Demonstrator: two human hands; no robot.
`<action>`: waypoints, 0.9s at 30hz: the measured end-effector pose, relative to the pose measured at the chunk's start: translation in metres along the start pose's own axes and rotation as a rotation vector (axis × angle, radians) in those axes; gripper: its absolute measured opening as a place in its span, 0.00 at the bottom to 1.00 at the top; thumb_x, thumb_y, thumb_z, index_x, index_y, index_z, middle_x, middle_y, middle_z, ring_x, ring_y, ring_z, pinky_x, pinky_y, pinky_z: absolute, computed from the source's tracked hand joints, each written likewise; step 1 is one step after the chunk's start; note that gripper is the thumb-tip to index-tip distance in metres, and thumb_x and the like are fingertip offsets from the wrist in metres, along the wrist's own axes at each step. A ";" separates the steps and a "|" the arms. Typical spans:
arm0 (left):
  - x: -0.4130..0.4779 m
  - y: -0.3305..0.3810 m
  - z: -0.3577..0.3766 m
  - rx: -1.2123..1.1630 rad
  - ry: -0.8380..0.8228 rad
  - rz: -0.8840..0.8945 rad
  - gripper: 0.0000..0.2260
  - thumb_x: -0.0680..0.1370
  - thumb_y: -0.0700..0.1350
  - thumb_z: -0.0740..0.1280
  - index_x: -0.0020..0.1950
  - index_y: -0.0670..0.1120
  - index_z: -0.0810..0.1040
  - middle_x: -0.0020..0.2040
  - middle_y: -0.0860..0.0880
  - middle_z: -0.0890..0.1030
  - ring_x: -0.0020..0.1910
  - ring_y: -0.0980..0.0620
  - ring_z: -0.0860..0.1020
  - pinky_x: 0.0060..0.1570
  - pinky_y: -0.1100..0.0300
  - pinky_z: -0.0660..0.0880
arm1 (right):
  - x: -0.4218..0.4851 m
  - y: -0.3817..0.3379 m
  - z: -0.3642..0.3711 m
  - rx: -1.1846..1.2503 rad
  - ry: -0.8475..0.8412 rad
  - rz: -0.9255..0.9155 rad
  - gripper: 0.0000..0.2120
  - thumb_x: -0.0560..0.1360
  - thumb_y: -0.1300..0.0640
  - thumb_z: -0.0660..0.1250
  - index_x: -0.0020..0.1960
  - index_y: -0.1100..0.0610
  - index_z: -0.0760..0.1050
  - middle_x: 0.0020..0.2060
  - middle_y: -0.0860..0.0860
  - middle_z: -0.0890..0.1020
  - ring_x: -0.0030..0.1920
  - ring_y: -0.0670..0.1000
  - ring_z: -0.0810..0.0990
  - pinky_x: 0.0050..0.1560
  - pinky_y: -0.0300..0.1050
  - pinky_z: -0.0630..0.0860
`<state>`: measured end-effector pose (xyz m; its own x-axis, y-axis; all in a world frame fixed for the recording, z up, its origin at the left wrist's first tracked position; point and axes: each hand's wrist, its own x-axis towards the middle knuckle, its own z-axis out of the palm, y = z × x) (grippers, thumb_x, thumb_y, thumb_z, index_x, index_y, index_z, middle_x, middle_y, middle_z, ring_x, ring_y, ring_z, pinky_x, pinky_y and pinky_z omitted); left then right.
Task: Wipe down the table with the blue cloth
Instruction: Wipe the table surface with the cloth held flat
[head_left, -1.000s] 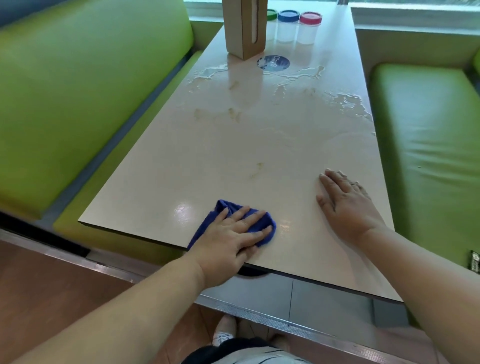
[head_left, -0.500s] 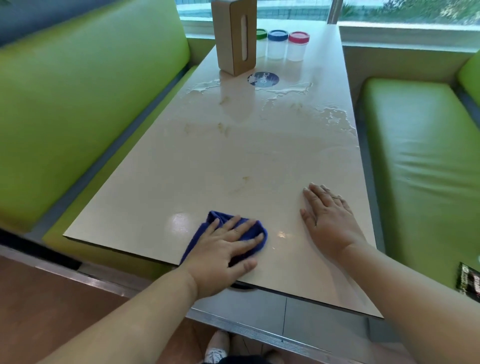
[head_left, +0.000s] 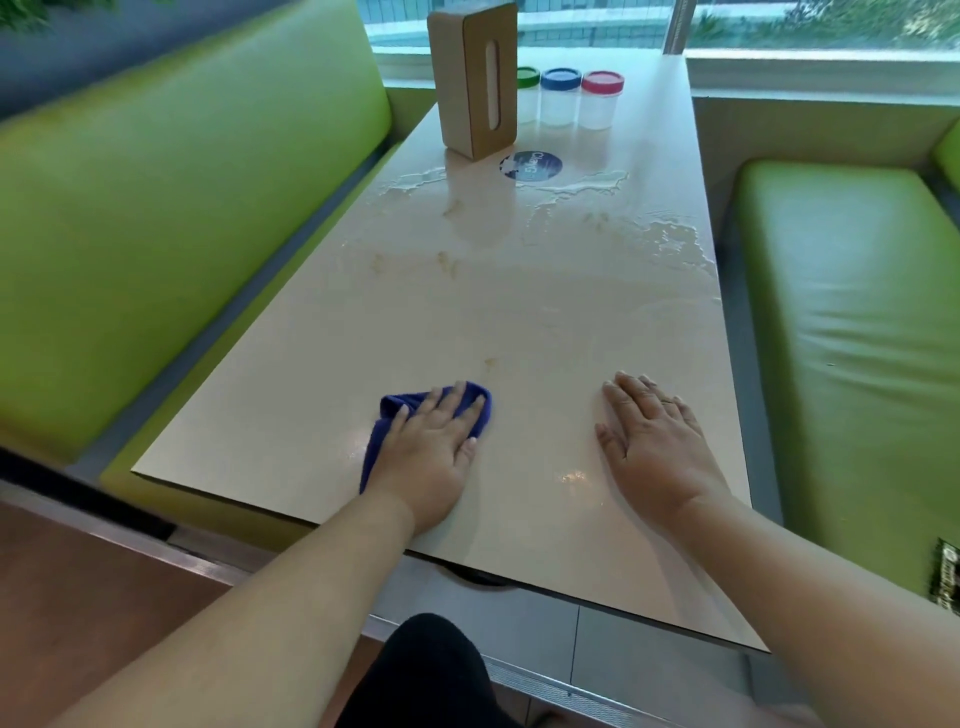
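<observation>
A long beige table (head_left: 322, 415) runs away from me, with pools of water and brown smears on its far half. The blue cloth (head_left: 384, 421) lies crumpled near the table's front edge. My left hand (head_left: 431, 452) presses flat on the cloth with straight fingers and covers most of it. To the right, my right hand (head_left: 649, 441) rests flat on the bare tabletop, fingers spread, holding nothing.
A brown tissue box (head_left: 475, 78) stands at the far end beside three jars with green (head_left: 527, 93), blue (head_left: 560, 96) and red (head_left: 601, 98) lids. A round blue sticker (head_left: 531, 166) lies before them. Green bench seats (head_left: 852, 338) flank the table on both sides.
My left hand has pushed the cloth forward, away from the front edge. The view has tilted up and shows more of the table's far end. My right hand stays flat in place.
</observation>
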<state>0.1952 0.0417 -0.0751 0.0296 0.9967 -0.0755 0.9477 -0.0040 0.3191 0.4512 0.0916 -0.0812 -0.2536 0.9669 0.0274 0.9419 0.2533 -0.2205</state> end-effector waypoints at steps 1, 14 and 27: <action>0.000 -0.006 -0.001 -0.001 0.005 0.003 0.22 0.81 0.51 0.51 0.76 0.57 0.53 0.78 0.57 0.48 0.77 0.56 0.46 0.73 0.52 0.40 | 0.000 0.000 0.000 -0.001 -0.001 0.000 0.27 0.79 0.42 0.46 0.76 0.49 0.53 0.76 0.45 0.53 0.76 0.46 0.47 0.74 0.45 0.42; 0.018 -0.022 -0.017 -0.031 0.007 0.028 0.21 0.82 0.49 0.52 0.75 0.57 0.55 0.76 0.60 0.48 0.76 0.58 0.46 0.73 0.54 0.40 | 0.000 -0.001 -0.002 0.004 -0.027 0.008 0.28 0.79 0.42 0.45 0.77 0.48 0.50 0.77 0.43 0.50 0.76 0.44 0.44 0.75 0.45 0.41; 0.041 -0.011 -0.012 -0.079 0.058 -0.016 0.20 0.82 0.48 0.51 0.75 0.55 0.57 0.77 0.58 0.51 0.76 0.57 0.47 0.74 0.53 0.41 | -0.001 -0.002 -0.004 0.012 -0.039 0.016 0.28 0.79 0.42 0.44 0.76 0.48 0.50 0.76 0.43 0.51 0.76 0.44 0.44 0.75 0.46 0.42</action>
<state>0.1818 0.0838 -0.0708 -0.0064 0.9996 -0.0273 0.9199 0.0165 0.3917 0.4506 0.0903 -0.0769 -0.2469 0.9689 -0.0141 0.9432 0.2369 -0.2327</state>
